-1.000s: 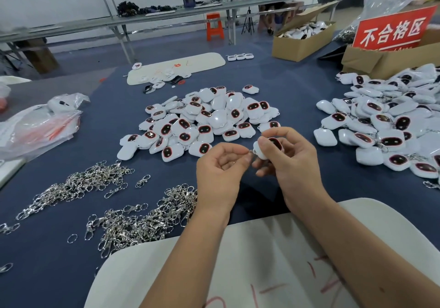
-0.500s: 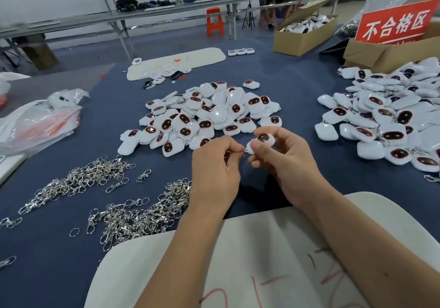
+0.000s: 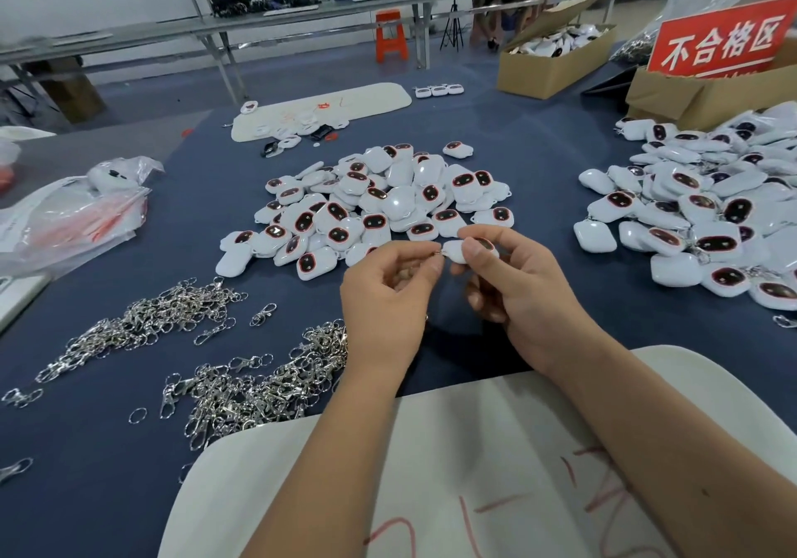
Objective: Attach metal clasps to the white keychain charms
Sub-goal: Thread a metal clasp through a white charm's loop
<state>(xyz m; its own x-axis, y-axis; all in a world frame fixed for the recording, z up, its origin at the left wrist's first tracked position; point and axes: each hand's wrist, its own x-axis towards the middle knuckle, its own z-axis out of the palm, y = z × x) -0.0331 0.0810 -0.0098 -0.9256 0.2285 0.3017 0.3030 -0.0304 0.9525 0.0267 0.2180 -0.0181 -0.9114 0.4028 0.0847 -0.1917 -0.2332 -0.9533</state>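
Observation:
My right hand (image 3: 524, 294) pinches a white charm (image 3: 456, 251) with a dark red-rimmed face, holding it above the blue table. My left hand (image 3: 388, 298) pinches a small metal clasp (image 3: 436, 253) at the charm's left end; most of the clasp is hidden by my fingers. A heap of loose white charms (image 3: 379, 208) lies just beyond my hands. A second heap of charms (image 3: 707, 221), some with clasps on, lies at the right. Two piles of metal clasps (image 3: 241, 389) lie at the left front.
A white board (image 3: 453, 471) with red marks lies under my forearms. Plastic bags (image 3: 64, 221) sit at the left edge. Cardboard boxes (image 3: 556, 61) and a red sign (image 3: 724, 40) stand at the back right. Another white board (image 3: 323, 109) lies at the back.
Both hands have moved a little away from me toward the centre heap. The charm has turned so its left end meets the clasp in my left fingers.

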